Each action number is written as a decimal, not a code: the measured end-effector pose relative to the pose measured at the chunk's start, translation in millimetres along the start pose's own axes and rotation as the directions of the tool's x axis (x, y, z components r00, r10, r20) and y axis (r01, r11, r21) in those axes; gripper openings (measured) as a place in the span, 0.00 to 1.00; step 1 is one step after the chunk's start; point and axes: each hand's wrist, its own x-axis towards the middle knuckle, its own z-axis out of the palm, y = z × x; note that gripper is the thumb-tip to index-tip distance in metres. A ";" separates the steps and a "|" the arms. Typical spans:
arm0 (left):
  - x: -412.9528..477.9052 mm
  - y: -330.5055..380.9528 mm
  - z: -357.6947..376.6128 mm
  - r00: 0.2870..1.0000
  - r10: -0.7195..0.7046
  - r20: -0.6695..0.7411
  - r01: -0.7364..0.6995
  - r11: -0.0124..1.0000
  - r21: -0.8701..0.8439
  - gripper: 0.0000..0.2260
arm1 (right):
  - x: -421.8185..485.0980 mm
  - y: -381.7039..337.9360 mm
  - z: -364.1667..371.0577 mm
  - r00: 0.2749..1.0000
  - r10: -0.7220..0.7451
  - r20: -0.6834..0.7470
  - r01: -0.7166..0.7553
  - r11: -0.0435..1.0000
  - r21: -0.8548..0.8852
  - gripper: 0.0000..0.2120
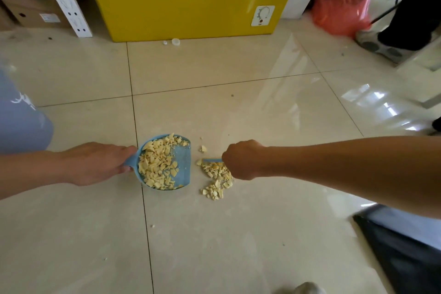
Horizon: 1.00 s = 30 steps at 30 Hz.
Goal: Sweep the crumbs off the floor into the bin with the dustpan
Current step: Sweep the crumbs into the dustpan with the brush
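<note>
With right hand fisted round the brush, just right of the loose crumbs. Gripping dustpan in left hand, mouth facing them.

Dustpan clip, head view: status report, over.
Left hand grips dustpan handle, pan part full. Right hand grips brush at crumbs left on floor. No obstacle between crumbs and pan.

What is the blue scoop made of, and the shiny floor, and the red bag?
The light blue dustpan looks like moulded plastic: one even colour, thin smooth walls. The pale beige floor seems glazed ceramic tile: it mirrors light and has dark grout lines. The red bag is probably thin plastic film: translucent and crinkled.
</note>
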 end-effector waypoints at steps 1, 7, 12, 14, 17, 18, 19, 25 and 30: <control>-1.7 -2.1 0.5 1.000 0.000 0.004 0.000 1.000 -0.001 0.08 | 1.6 3.2 -9.7 1.000 0.018 -0.023 -0.017 1.000 0.020 0.08; -15.4 -19.5 2.2 0.999 0.001 0.032 0.001 0.999 -0.040 0.06 | 40.3 22.2 -46.7 0.983 0.101 -0.152 -0.103 0.995 -0.001 0.14; -25.3 -23.3 6.2 0.998 -0.035 0.060 0.038 0.998 -0.053 0.09 | 62.6 17.3 -40.8 0.984 0.065 -0.168 -0.085 0.989 -0.117 0.11; -25.1 -23.0 6.8 0.996 -0.046 0.075 0.052 0.996 -0.072 0.10 | 57.8 13.1 -30.0 0.991 -0.006 -0.134 -0.018 0.984 -0.175 0.10; -24.5 -22.5 8.3 0.996 -0.046 0.071 0.053 0.994 -0.097 0.11 | 41.9 -1.4 -9.6 0.990 -0.117 -0.076 0.095 0.966 -0.238 0.07; -23.9 -22.7 7.8 0.997 -0.043 0.064 0.049 0.994 -0.099 0.11 | 34.8 -9.4 -5.0 0.988 -0.144 -0.052 0.127 0.961 -0.245 0.06; -22.5 -23.0 5.8 0.997 -0.038 0.061 0.044 0.994 -0.098 0.11 | 28.4 -17.3 -2.0 0.986 -0.163 -0.024 0.153 0.958 -0.242 0.09; -15.9 -38.2 -11.3 0.999 -0.028 0.019 0.029 0.996 -0.088 0.09 | 19.5 -22.9 -32.0 0.987 -0.159 -0.029 0.153 0.977 -0.149 0.10; -22.7 -46.1 -17.4 0.999 -0.042 0.030 0.046 0.990 -0.133 0.09 | 50.0 0.6 -66.0 0.961 -0.083 -0.262 0.047 0.989 -0.140 0.14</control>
